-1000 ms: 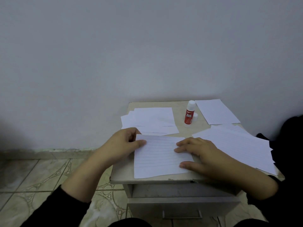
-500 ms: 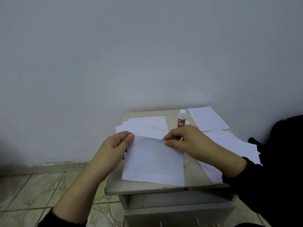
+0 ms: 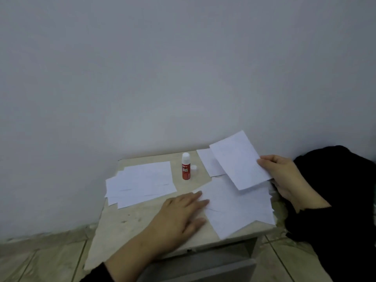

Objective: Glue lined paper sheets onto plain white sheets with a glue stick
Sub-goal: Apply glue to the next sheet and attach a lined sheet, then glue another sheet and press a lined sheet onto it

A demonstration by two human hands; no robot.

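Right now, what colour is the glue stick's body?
Red, with a white top; the glue stick stands upright on the table in the head view.

Single head-worn wide-angle view, looking forward and down from above the small beige stone-topped cabinet [image 3: 142, 218], close over both forearms, pale grey wall [image 3: 162, 68] filling the upper frame, patterned tiled floor [image 3: 40, 259] lower left

Home room: small bedside cabinet [image 3: 142, 220], tiled floor [image 3: 40, 261].
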